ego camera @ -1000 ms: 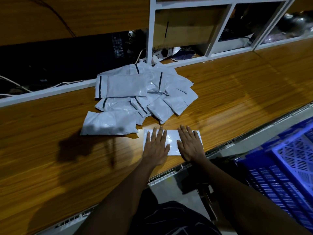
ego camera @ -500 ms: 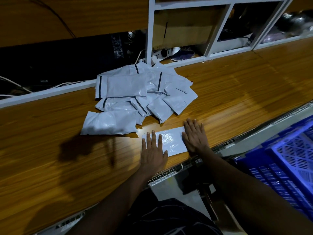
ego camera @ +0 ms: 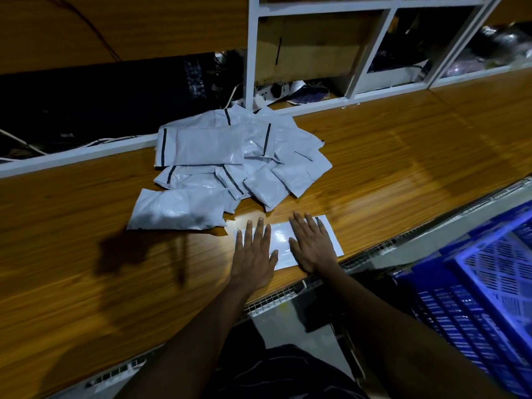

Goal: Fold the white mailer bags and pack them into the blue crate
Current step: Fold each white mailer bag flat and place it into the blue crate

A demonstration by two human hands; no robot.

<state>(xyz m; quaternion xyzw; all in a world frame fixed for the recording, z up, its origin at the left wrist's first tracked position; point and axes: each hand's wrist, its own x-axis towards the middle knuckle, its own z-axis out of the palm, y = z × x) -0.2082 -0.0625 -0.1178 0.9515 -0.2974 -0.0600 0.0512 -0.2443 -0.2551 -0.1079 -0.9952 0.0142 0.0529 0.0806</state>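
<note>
A flat white mailer bag [ego camera: 280,236] lies near the front edge of the wooden counter [ego camera: 403,156]. My left hand [ego camera: 253,253] presses on its left part with straight, spread fingers. My right hand [ego camera: 312,243] lies flat on its right part, fingers pointing away from me. Just behind them is a loose pile of white mailer bags [ego camera: 230,162] with dark strips. The blue crate [ego camera: 486,286] stands lower down at the right, beyond the counter's edge.
A white shelf frame [ego camera: 250,53] with cubbies of cables and clutter rises behind the pile. A metal wire rail [ego camera: 276,298] runs along the counter's front edge. The counter's wood stretches left and right of the pile.
My right hand slid left, back onto the middle-right of the bag, after having moved out to its right end. My left hand stayed pressing the left part.
</note>
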